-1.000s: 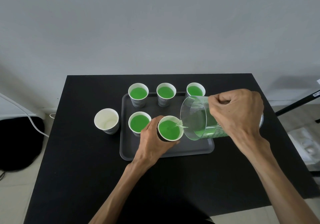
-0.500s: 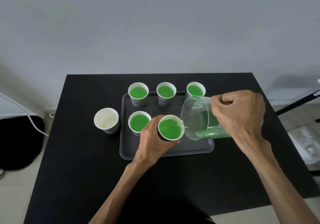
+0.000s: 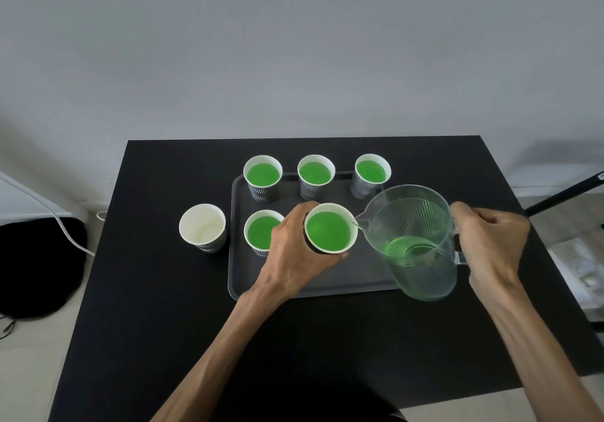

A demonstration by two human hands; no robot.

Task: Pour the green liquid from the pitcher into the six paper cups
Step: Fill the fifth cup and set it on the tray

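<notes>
My left hand (image 3: 295,251) grips a paper cup (image 3: 330,230) full of green liquid, over the dark tray (image 3: 327,286). My right hand (image 3: 487,245) holds the handle of the clear ribbed pitcher (image 3: 415,242), now nearly upright, with a little green liquid at its bottom; its spout is at the held cup's rim. Three filled cups stand along the tray's back: left (image 3: 263,176), middle (image 3: 315,175), right (image 3: 371,173). Another filled cup (image 3: 258,232) stands front left, partly behind my left hand. An empty white cup (image 3: 202,227) stands on the table left of the tray.
The black table (image 3: 163,323) stands against a grey wall. A black bag (image 3: 36,261) and a white cable (image 3: 55,219) lie on the floor to the left. A dark pole (image 3: 562,193) and clear packaging (image 3: 581,271) are to the right.
The pitcher has tipped back from pouring towards upright, and the stream into the held cup has stopped. My left hand stays on the cup.
</notes>
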